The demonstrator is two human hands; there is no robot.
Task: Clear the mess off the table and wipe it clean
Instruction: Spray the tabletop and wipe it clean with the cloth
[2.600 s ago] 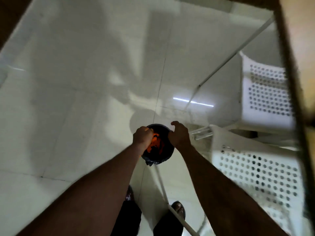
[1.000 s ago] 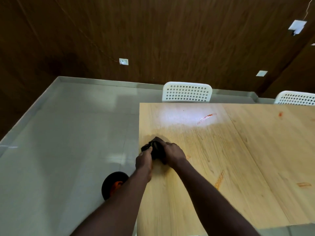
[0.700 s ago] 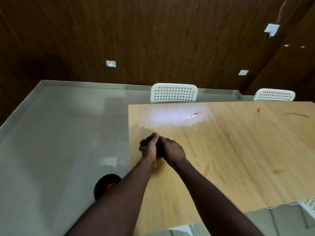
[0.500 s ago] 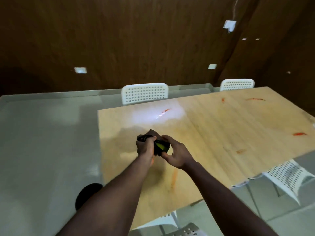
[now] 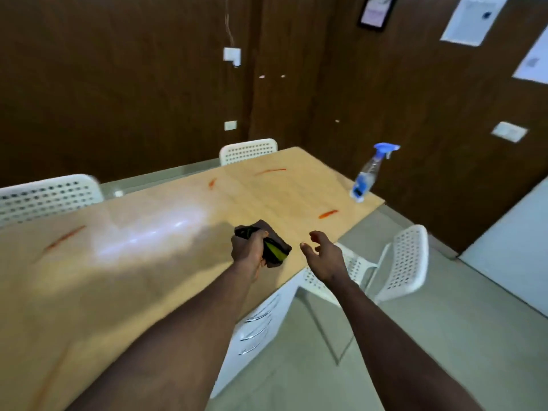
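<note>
My left hand (image 5: 247, 250) grips a dark folded cloth with a yellow-green stripe (image 5: 274, 249) just above the wooden table (image 5: 166, 221). My right hand (image 5: 324, 256) hovers to the right of the cloth, fingers loosely spread, holding nothing, over the table's near edge. Orange-red smears mark the tabletop: one at the left (image 5: 63, 237), one near the right edge (image 5: 327, 214), and two at the far end (image 5: 271, 171). A clear spray bottle with a blue trigger (image 5: 367, 175) stands at the table's far right corner.
White perforated chairs stand around the table: one at the near right (image 5: 406, 262), one at the far end (image 5: 248, 149), one at the left (image 5: 49, 195). A white drawer unit (image 5: 261, 318) sits under the table edge. Dark wood-panelled walls close in behind.
My view swung right along the table, and the bin on the floor left the frame. My right hand let go of the cloth and moved away to the right; my left hand keeps it.
</note>
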